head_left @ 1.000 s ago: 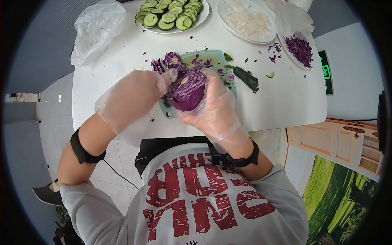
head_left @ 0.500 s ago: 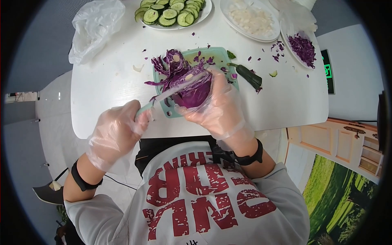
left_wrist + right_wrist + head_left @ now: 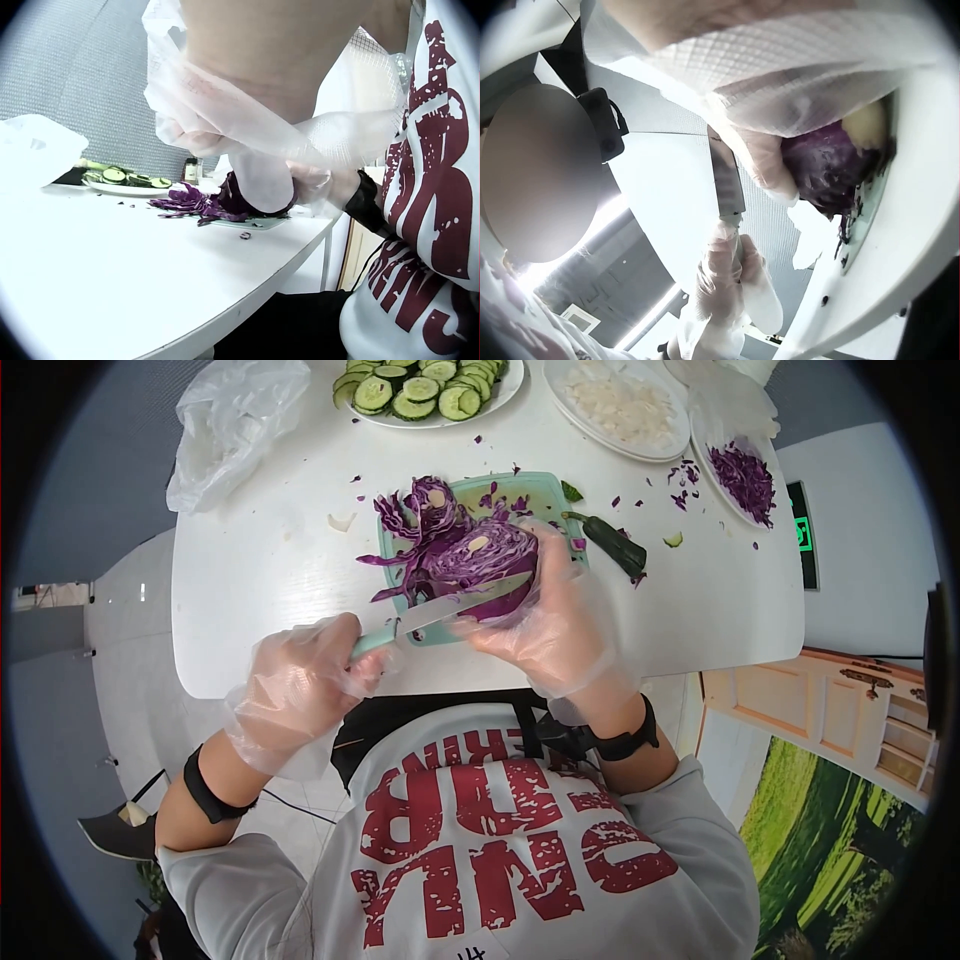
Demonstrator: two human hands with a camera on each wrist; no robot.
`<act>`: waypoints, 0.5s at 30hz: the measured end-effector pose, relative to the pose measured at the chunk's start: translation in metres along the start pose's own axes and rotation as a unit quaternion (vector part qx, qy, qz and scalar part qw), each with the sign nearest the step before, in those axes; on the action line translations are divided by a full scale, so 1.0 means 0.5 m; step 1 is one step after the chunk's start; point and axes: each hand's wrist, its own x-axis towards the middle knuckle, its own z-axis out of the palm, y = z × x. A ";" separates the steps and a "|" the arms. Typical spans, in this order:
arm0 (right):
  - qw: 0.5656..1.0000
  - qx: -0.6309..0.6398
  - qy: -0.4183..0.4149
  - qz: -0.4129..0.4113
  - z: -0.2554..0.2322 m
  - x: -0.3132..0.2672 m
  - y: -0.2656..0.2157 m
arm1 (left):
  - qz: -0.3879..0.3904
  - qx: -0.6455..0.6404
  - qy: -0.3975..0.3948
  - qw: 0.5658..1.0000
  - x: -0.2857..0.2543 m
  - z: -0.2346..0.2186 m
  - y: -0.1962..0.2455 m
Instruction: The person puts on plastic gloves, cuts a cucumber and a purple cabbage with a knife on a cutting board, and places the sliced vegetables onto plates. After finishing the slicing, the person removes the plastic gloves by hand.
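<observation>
In a clear plastic glove, my left hand (image 3: 310, 680) grips the pale green handle of a knife (image 3: 465, 600). The blade reaches across the near side of a purple cabbage (image 3: 490, 550), overlapping it in the head view. My right hand (image 3: 560, 625), gloved too, holds that cabbage from its right side, thumb near and fingers behind, with the cut face up. Underneath lies a light green cutting board (image 3: 540, 488). Loose cabbage shreds and a cut chunk (image 3: 430, 500) spread over its left part. The right wrist view shows the knife blade (image 3: 724, 176) upright in the left hand.
A plate of cucumber slices (image 3: 440, 390) stands at the far edge, a plate of white pieces (image 3: 620, 405) right of it. Shredded cabbage (image 3: 742, 480) fills another plate. A cucumber end (image 3: 612, 545) lies beside the board, a plastic bag (image 3: 235, 430) at far left.
My left hand has drawn back from the cabbage toward the table's front edge, bringing the knife into view. The blade has dropped from the cabbage's top to its near side.
</observation>
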 end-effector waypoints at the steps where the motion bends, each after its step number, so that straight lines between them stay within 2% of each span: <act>1: 0.999 -0.026 -0.017 -0.015 -0.010 0.003 -0.001 | 0.001 -0.001 -0.001 1.000 0.001 -0.001 -0.001; 3: 0.998 -0.052 -0.033 -0.028 -0.027 0.004 0.000 | -0.012 -0.017 -0.005 1.000 0.003 -0.004 -0.002; 5: 0.995 -0.024 -0.093 0.016 -0.043 0.004 0.004 | -0.020 -0.021 -0.010 1.000 0.006 -0.008 -0.001; 11: 0.989 -0.105 -0.104 -0.019 -0.080 0.029 -0.027 | -0.032 -0.023 0.001 0.999 0.016 -0.017 0.002; 15: 0.992 -0.058 -0.110 0.009 -0.089 0.036 -0.031 | -0.049 -0.009 0.015 0.999 0.017 -0.013 0.001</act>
